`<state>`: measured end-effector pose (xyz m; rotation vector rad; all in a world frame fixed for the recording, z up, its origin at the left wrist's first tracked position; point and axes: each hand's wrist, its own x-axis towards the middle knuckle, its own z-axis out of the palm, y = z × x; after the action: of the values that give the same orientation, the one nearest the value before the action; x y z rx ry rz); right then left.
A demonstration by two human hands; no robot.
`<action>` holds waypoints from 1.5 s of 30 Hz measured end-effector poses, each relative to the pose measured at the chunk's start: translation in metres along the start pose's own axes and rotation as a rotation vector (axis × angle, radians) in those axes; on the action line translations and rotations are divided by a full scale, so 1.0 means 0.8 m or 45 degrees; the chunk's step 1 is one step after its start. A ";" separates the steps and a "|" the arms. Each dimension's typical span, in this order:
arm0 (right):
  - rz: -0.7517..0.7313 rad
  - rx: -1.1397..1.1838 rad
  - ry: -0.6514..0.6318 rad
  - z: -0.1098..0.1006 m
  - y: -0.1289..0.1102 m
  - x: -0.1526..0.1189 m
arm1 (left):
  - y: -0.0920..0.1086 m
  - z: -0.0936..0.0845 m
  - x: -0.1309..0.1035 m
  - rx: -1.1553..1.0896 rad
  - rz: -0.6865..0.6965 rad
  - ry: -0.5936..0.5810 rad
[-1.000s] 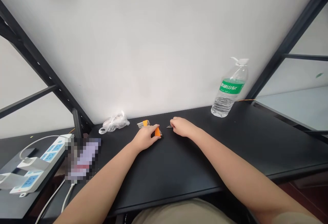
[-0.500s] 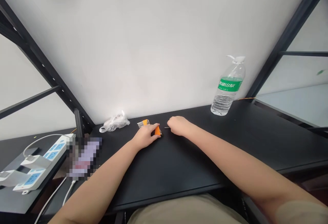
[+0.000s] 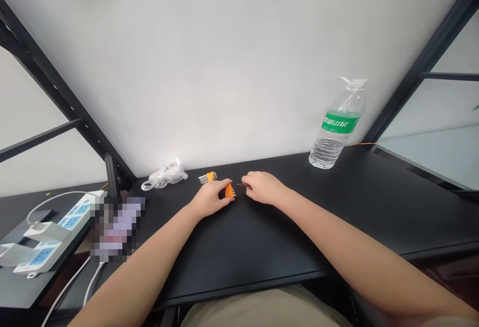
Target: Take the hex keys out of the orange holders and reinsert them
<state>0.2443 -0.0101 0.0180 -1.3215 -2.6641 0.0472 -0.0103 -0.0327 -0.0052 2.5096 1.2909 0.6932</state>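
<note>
Near the middle of the black table (image 3: 239, 247), my left hand (image 3: 211, 198) pinches an orange holder (image 3: 229, 190) between thumb and fingers. Short metal rods stick out of its right side. Another orange piece (image 3: 211, 176) with several metal rods pointing left shows just behind that hand; whether the two orange parts are joined is hidden. My right hand (image 3: 262, 187) is closed on a thin metal rod (image 3: 240, 184), whose tip points left toward the orange holder, with a small gap between them.
A crumpled clear plastic bag (image 3: 165, 174) lies at the back left. A large water bottle (image 3: 338, 127) stands at the back right by the wall. Far left are a white power strip (image 3: 62, 234) with plugs and a blurred-out phone-like object (image 3: 121, 224) on a cable.
My right hand has turned slightly, and its fingertips now show around the thin rod. My left hand keeps its grip on the orange holder. The view has shifted a little.
</note>
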 end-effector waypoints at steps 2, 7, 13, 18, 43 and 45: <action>0.002 0.047 0.031 -0.003 0.002 -0.001 | 0.003 0.000 0.000 -0.009 -0.007 -0.001; -0.086 0.256 0.080 -0.009 0.004 -0.004 | 0.006 0.000 0.000 -0.014 -0.022 0.000; -0.214 0.424 0.193 -0.007 -0.001 -0.005 | 0.014 -0.001 0.000 -0.030 -0.022 -0.010; -0.243 0.469 0.242 -0.013 -0.002 -0.007 | 0.013 0.000 -0.001 -0.018 -0.043 -0.011; -0.230 0.488 0.153 -0.015 0.002 -0.012 | 0.003 0.004 -0.003 -0.034 -0.028 0.022; -0.236 0.485 0.150 -0.014 0.003 -0.011 | 0.001 0.004 -0.003 -0.025 -0.024 0.011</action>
<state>0.2532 -0.0159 0.0273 -0.9271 -2.5018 0.4164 -0.0088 -0.0351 -0.0083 2.4786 1.3024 0.7104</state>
